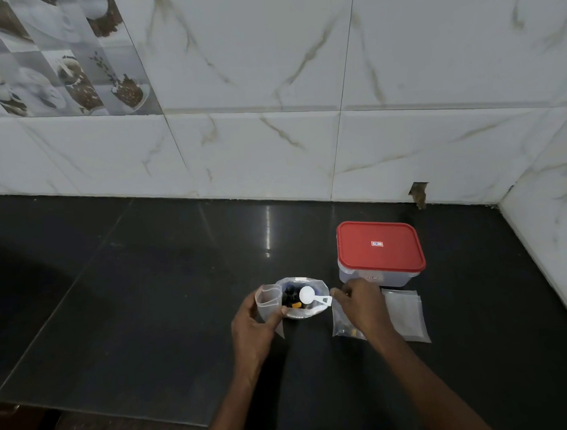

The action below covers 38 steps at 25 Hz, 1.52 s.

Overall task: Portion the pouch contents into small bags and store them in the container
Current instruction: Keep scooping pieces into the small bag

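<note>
Left hand [252,325]: an open small clear bag [268,302] is pinched, at 9 o'clock of the pouch [303,298].
Right hand [361,305]: the white scoop [311,296] handle is pinched over the pouch.
Container [379,253]: shut by a red lid, at 2 o'clock of the pouch.

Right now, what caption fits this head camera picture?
Left hand holds a small bag open beside the pouch and scoop, near a red-lidded container.

Container [381,254]: label print too small to read; interior hidden under red lid. Pouch [303,297]: dark contents indistinct, partly covered by white scoop [308,295]. Filled small bag [344,322]: mostly hidden beneath right hand [361,305]. Forearms: cut off at bottom edge.
</note>
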### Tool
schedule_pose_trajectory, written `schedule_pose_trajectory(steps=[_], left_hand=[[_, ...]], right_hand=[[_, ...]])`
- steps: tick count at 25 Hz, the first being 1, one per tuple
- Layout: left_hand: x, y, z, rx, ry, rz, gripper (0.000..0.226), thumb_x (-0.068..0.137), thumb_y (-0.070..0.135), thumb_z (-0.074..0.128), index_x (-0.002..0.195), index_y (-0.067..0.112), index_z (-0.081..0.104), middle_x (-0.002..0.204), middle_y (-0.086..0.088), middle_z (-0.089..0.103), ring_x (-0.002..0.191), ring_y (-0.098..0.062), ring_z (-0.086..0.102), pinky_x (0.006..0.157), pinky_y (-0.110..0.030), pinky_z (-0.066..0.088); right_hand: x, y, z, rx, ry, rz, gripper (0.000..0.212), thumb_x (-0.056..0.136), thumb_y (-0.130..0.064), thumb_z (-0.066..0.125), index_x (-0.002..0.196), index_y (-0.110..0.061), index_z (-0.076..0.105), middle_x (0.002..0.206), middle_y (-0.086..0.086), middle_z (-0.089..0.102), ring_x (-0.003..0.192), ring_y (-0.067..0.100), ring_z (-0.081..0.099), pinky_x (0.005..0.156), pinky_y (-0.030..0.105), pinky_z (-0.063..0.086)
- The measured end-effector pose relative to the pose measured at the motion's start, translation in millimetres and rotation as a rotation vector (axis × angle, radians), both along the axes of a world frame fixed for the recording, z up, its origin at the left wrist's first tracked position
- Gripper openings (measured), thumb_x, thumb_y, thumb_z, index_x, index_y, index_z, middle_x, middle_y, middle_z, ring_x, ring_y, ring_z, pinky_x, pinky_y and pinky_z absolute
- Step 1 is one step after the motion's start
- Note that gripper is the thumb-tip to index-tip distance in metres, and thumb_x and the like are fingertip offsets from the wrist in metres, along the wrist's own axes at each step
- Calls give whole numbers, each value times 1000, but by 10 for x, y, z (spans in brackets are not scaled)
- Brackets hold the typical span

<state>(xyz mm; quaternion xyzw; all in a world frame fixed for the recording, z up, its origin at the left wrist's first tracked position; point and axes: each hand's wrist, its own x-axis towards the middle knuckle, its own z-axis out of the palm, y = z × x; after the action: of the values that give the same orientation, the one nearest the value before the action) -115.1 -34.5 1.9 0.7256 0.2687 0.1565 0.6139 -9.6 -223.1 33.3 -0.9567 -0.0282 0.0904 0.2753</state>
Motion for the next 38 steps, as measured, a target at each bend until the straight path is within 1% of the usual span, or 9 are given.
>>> schedule_pose_trajectory(steps=[2, 7, 13, 18, 23, 29, 32, 35, 38], left_hand=[[23, 52, -71, -53, 26, -35, 45, 76, 16, 87, 118, 21, 71, 108, 6, 77, 102, -8, 73, 90, -32, 58], [57, 3, -130, -197, 0, -96, 33, 82, 2, 79, 114, 12, 73, 105, -5, 79, 102, -23, 74, 88, -36, 58], [21, -8, -232, -388, -17, -95, 32, 86, 11, 77, 118, 12, 72, 111, -13, 77, 107, -33, 72, 96, -48, 55], [-38, -49, -223, -529, 20, -77, 28, 89, 12, 72, 117, 9, 71, 109, -15, 77, 98, -27, 74, 84, -41, 60], [-26, -106, -271, -586, 10, -89, 34, 89, 13, 73, 122, 7, 69, 114, -18, 74, 105, -33, 72, 88, -44, 58], [-20, -161, -218, -564, -31, -128, 31, 89, 7, 70, 119, 10, 71, 113, -20, 74, 106, -38, 72, 96, -50, 55], [-17, -223, -224, -551, -58, -156, 33, 89, 7, 71, 122, 8, 69, 115, -22, 73, 109, -41, 69, 98, -52, 53], [-19, -229, -266, -496, -87, -169, 39, 86, 12, 73, 125, 8, 68, 118, -18, 73, 113, -37, 68, 101, -51, 52], [7, -179, -269, -391, -42, -160, 40, 85, 9, 77, 124, 12, 69, 117, -10, 75, 112, -28, 71, 101, -48, 53]], right_hand=[[-62, 81, -75, 33, 40, 0, 29, 88, -40, 66, 79, -12, 69, 73, 2, 66, 64, 12, 57, 54, 23, 36], [-198, 258, -139, -34, -150, 111, 11, 91, -17, 58, 93, -9, 65, 92, 9, 69, 84, 23, 64, 66, 28, 42], [-215, 400, -77, -240, -157, 323, 25, 95, -21, 45, 117, -12, 55, 108, 9, 62, 89, 24, 64, 67, 32, 46], [-168, 349, -116, -301, -174, 440, 35, 96, -11, 45, 130, -11, 52, 120, 11, 59, 100, 26, 62, 77, 32, 47], [-313, 415, -185, -309, -190, 535, 30, 94, -7, 45, 119, -4, 62, 124, 15, 58, 99, 29, 63, 81, 38, 53], [-200, 484, -85, -159, -105, 346, 25, 93, -17, 49, 97, -6, 71, 107, 8, 68, 87, 20, 64, 68, 24, 41], [-237, 488, -46, -62, -77, 320, 24, 92, -19, 54, 86, -5, 72, 91, 9, 70, 81, 22, 66, 70, 30, 47], [-109, 380, -102, 174, 19, 18, 26, 83, -17, 65, 59, -7, 67, 59, 9, 65, 56, 22, 63, 60, 39, 55], [-37, 247, -73, 340, 148, -145, 20, 83, -10, 67, 66, 0, 71, 59, 15, 67, 48, 22, 64, 52, 35, 57]])
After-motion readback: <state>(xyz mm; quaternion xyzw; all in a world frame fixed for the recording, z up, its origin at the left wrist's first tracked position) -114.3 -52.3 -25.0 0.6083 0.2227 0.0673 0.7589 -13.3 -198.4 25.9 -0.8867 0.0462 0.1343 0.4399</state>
